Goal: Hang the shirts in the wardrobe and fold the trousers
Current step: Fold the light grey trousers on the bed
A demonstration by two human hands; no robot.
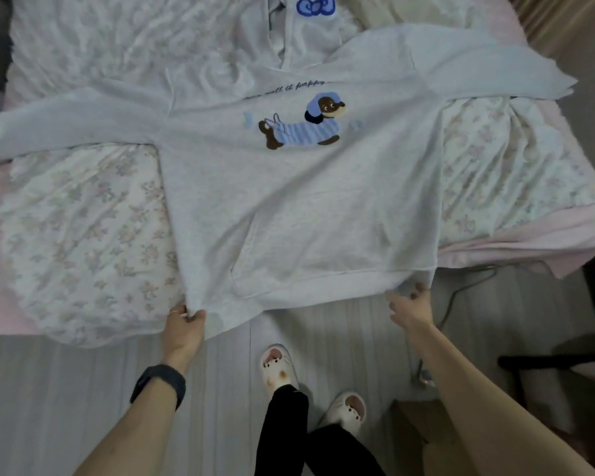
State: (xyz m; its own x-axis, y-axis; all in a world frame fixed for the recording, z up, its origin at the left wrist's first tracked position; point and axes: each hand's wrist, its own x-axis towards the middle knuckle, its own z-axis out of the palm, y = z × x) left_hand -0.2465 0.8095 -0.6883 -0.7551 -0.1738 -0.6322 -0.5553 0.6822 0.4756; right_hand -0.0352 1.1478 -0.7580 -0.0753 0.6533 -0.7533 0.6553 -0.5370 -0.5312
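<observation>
since the hoodie (289, 201) lies flat on the bed (83, 235), front up, its length running straight away from us with the hem nearest, our left hand (185, 321) and right hand (409, 305) each pinch one hem corner, equally close.

Pale grey hoodie (299, 201) spread flat, front up, across bed (83, 235).

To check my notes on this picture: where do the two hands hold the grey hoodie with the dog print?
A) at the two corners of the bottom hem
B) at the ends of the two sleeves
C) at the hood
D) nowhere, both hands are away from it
A: the left hand and the right hand each hold a bottom corner of the hoodie, while its sleeves lie spread on the bed, far from both hands.
</observation>
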